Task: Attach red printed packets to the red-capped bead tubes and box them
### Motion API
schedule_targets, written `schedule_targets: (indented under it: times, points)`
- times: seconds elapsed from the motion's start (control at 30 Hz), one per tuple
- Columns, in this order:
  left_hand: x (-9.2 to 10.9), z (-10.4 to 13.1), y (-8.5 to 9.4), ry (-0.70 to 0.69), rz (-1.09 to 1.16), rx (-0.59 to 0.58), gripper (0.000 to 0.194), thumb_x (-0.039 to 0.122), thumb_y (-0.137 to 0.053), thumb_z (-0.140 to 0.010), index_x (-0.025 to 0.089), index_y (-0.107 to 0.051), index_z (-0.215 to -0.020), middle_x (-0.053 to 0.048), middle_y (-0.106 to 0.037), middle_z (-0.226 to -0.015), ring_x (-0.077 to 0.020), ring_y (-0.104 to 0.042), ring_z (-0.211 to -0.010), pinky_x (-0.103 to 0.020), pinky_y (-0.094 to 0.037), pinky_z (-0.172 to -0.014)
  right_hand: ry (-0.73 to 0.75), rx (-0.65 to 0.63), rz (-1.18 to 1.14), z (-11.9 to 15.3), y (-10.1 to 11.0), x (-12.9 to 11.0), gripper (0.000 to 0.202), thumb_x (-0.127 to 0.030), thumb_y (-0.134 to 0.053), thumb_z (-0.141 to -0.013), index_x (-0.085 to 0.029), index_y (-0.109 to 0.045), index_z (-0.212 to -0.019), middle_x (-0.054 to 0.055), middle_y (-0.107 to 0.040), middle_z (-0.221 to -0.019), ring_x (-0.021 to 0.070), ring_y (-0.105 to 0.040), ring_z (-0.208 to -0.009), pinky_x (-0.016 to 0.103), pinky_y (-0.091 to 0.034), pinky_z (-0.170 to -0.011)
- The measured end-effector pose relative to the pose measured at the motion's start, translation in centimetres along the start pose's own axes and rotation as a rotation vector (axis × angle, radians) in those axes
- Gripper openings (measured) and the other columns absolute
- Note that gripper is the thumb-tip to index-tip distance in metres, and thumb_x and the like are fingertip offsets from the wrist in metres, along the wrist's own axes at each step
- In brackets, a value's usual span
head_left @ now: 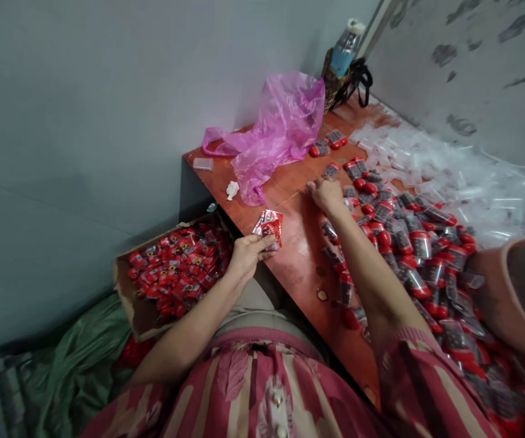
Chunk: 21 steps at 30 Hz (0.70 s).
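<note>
My left hand [247, 254] pinches a small red-and-silver foil packet [269, 225] between thumb and fingers, just above the table's near edge. Farther over the table, my right hand [326, 193] is closed with its fingers curled downward; whatever they grip, if anything, is hidden. Right beyond its knuckles lies a small clear container [331, 170] with a red cap and dark contents. Many similar red-capped containers [421, 244] are heaped under and to the right of my right forearm.
A cardboard box [128, 298] of small red wrapped pieces stands left of the orange-red table [289, 213]. On the tabletop are a pink plastic bag [285, 121], crumpled white tissue [232, 190], clear empty tubes [454, 164] and a bottle [345, 52]. A pinkish tub [499, 280] stands right.
</note>
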<state>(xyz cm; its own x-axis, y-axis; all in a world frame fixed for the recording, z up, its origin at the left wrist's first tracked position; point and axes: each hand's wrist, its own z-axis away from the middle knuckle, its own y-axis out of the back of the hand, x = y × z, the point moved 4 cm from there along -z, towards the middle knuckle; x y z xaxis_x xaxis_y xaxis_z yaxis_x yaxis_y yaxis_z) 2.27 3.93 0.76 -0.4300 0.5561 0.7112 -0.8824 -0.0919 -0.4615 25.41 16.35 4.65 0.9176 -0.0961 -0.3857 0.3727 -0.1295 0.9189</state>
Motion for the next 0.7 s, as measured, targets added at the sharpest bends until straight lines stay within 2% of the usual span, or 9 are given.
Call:
schedule_targets:
  times: [0.1,0.2,0.27,0.3,0.37,0.47,0.57,0.63,0.7]
  points:
    - [0.4,0.0,0.6,0.006,0.096,0.036,0.026,0.025,-0.082,-0.058,0.008,-0.063,-0.062,-0.005,-0.065,-0.062,-0.0102,-0.061,-0.054,-0.02,-0.053,-0.053,0.219,-0.115,-0.016,0.7,-1.7,-0.6,0.023,-0.013,-0.045,-0.08,-0.014,-0.068,-0.087,0.015,-0.065,-0.113,0.0244,-0.056,-0.112,0.038,-0.039,-0.1]
    - [0.7,-0.1,0.9,0.006,0.176,0.054,0.025,0.022,-0.08,-0.063,0.008,-0.06,-0.063,-0.003,-0.063,-0.062,-0.0107,-0.062,-0.055,-0.02,-0.054,-0.053,0.311,-0.081,-0.074,2.8,-1.9,-0.5,0.036,-0.013,-0.049,-0.077,-0.015,-0.062,-0.11,0.013,-0.056,-0.131,0.0226,-0.051,-0.121,0.036,-0.039,-0.102]
    - [0.7,-0.1,0.9,0.015,0.225,0.059,0.022,0.02,-0.077,-0.067,0.008,-0.059,-0.065,-0.003,-0.062,-0.062,-0.0109,-0.063,-0.056,-0.021,-0.055,-0.056,0.237,0.015,-0.05,3.9,-1.4,0.0,0.044,-0.021,-0.051,-0.08,-0.01,-0.054,-0.122,0.019,-0.052,-0.135,0.0274,-0.049,-0.123,0.042,-0.038,-0.102]
    - [0.6,-0.1,0.8,0.025,0.253,0.063,0.02,0.019,-0.076,-0.068,0.009,-0.059,-0.066,-0.003,-0.063,-0.064,-0.0113,-0.064,-0.058,-0.022,-0.056,-0.057,0.162,0.039,-0.007,4.3,-1.2,0.4,0.044,-0.025,-0.051,-0.081,-0.008,-0.053,-0.122,0.022,-0.053,-0.132,0.0304,-0.05,-0.121,0.045,-0.039,-0.099]
    - [0.5,-0.1,0.6,0.052,0.312,0.071,0.017,0.019,-0.074,-0.071,0.009,-0.059,-0.069,-0.004,-0.065,-0.068,-0.0128,-0.066,-0.062,-0.023,-0.056,-0.06,0.02,0.007,0.097,4.9,-1.0,0.8,0.038,-0.03,-0.052,-0.082,-0.008,-0.059,-0.113,0.024,-0.061,-0.116,0.0344,-0.057,-0.108,0.048,-0.043,-0.09]
    - [0.5,-0.1,0.4,0.084,0.402,0.096,0.012,0.018,-0.069,-0.077,0.009,-0.061,-0.073,-0.006,-0.067,-0.072,-0.015,-0.068,-0.067,-0.025,-0.056,-0.064,-0.055,-0.025,0.093,5.9,-0.7,0.3,0.024,-0.034,-0.06,-0.076,-0.014,-0.065,-0.088,0.017,-0.068,-0.088,0.0309,-0.062,-0.086,0.043,-0.047,-0.077]
    - [0.7,-0.1,0.7,0.092,0.474,0.139,0.01,0.018,-0.068,-0.078,0.01,-0.062,-0.076,-0.006,-0.067,-0.074,-0.016,-0.068,-0.07,-0.028,-0.056,-0.071,-0.062,0.045,-0.312,8.9,-0.1,-1.8,0.022,-0.04,-0.064,-0.075,-0.019,-0.062,-0.078,0.005,-0.064,-0.066,0.0218,-0.06,-0.066,0.034,-0.048,-0.064]
    - [0.7,-0.2,0.8,0.092,0.505,0.147,0.012,0.02,-0.069,-0.078,0.011,-0.062,-0.076,-0.006,-0.067,-0.074,-0.0167,-0.069,-0.073,-0.03,-0.055,-0.075,-0.121,-0.024,-0.684,12.1,-0.5,-3.6,0.026,-0.045,-0.064,-0.076,-0.02,-0.061,-0.079,-0.001,-0.06,-0.056,0.017,-0.056,-0.052,0.029,-0.046,-0.051]
    - [0.6,-0.4,0.7,0.086,0.523,0.13,0.013,0.022,-0.069,-0.078,0.011,-0.062,-0.077,-0.006,-0.068,-0.075,-0.0163,-0.068,-0.074,-0.03,-0.055,-0.077,-0.188,-0.104,-0.888,15.4,-1.0,-5.6,0.026,-0.044,-0.066,-0.075,-0.02,-0.06,-0.08,-0.003,-0.059,-0.055,0.0145,-0.055,-0.047,0.027,-0.044,-0.047]
